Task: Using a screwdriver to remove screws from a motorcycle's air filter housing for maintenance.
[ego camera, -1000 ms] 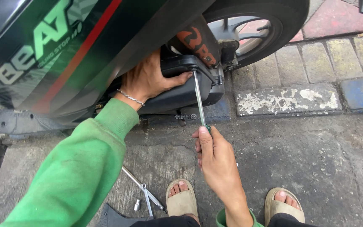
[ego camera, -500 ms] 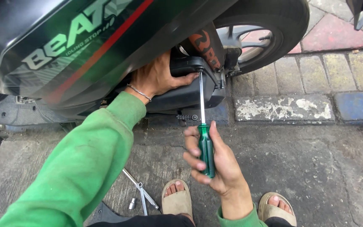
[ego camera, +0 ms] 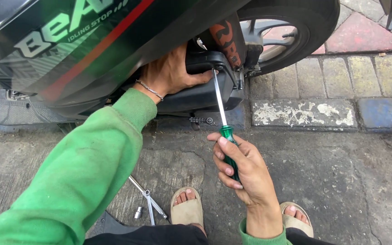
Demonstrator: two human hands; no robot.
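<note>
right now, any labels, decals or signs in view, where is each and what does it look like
Side-panel decal: on the scooter's black body, upper left; large pale slanted lettering over green shading, above a red diagonal stripe.
Orange marking: on the dark part beside the rear wheel, above the screwdriver tip; curved orange shapes.

Daylight was flat and even, with no hard shadows. Soft shade pooled under the scooter point(ego camera: 114, 50). Its glossy panel showed faint sheen. Focus held sharp across the pavement point(ego camera: 341, 181); the sleeve point(ego camera: 78, 177) looked slightly soft, and lines bowed toward the edges.

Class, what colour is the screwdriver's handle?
Translucent green; the screwdriver handle shows best in the head view.
</note>
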